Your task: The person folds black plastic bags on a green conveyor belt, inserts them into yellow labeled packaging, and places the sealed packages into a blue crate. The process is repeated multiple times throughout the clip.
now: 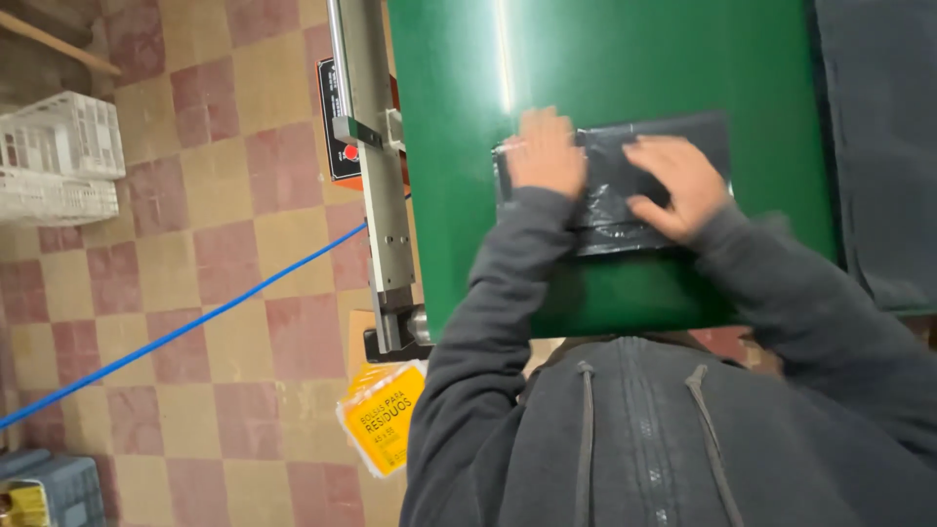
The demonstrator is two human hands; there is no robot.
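Yellow packets (384, 418) lie floorward (blue cable (185, 327) beside).

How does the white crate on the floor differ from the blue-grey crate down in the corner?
The white crate sits at the upper left of the tiled floor; the blue-grey crate sits at the lower left. The white crate shows much of its side and rim, while the blue-grey crate is mostly cut off by the picture's edge. The white one looks pale and bright, the blue-grey one dark. Both have lattice walls and stand on the floor.
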